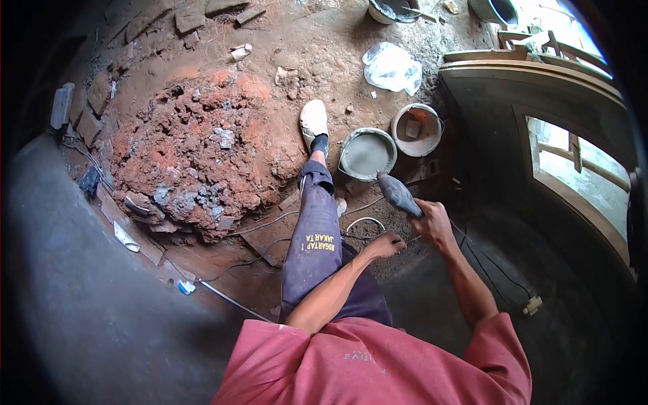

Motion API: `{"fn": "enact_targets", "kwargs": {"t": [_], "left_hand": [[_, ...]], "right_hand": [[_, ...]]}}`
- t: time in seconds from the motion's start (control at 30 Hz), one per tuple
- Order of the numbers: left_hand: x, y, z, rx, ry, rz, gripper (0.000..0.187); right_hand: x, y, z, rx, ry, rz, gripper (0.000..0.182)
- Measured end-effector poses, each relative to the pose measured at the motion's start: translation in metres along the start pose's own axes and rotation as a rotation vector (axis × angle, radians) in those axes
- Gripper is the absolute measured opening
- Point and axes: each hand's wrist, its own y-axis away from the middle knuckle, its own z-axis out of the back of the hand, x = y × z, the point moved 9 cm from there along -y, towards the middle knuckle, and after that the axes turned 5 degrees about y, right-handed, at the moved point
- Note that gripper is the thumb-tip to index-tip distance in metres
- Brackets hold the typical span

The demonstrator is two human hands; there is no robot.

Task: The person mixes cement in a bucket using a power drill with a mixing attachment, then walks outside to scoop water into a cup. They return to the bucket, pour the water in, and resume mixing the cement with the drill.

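My right hand (432, 221) is wrapped round a dark grey, long-bodied tool (398, 194), whose exact kind I cannot tell. The tool's narrow tip points forward, right at the near rim of a bucket (393, 147) of smooth wet grey cement (366, 155). My left hand (386, 246) hangs lower and to the left, beside my bent knee, with its fingers loosely curled in. A pale loop of cable (365, 220) lies on the ground just beyond it. Right of the cement stands a second bucket (416, 150) with a block-like piece inside.
A large heap of reddish rubble (196, 155) lies left of my outstretched leg. Farther off are a clear plastic bag (393, 67) and another bucket (393, 11). A wooden frame with an opening (574, 175) leans at the right. Black cords trail to a plug (532, 306).
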Motion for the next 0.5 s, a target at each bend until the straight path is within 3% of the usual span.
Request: {"fn": "enact_targets", "kwargs": {"t": [0.03, 0.17, 0.23, 0.37, 0.47, 0.5], "left_hand": [[0.003, 0.0, 0.001, -0.012, 0.002, 0.034, 0.027], [0.017, -0.006, 0.005, -0.068, 0.014, 0.062, 0.027], [0.022, -0.005, 0.001, -0.04, 0.055, 0.106, 0.034], [0.016, 0.0, 0.003, -0.119, -0.034, 0.01, 0.028], [0.023, -0.015, -0.007, 0.037, -0.103, 0.008, 0.024], [0.012, -0.009, -0.003, -0.007, 0.035, -0.026, 0.023]], "right_hand": [[-0.012, -0.014, -0.02, 0.084, 0.066, 0.041, 0.037], [-0.035, -0.053, -0.071, 0.078, 0.084, 0.056, 0.033], [-0.035, -0.046, -0.054, -0.065, -0.083, -0.213, 0.027], [-0.043, -0.012, -0.039, -0.206, -0.176, -0.422, 0.021], [-0.018, 0.012, -0.009, -0.189, -0.164, -0.41, 0.024], [-0.009, 0.019, 0.002, -0.184, -0.158, -0.414, 0.024]]}}
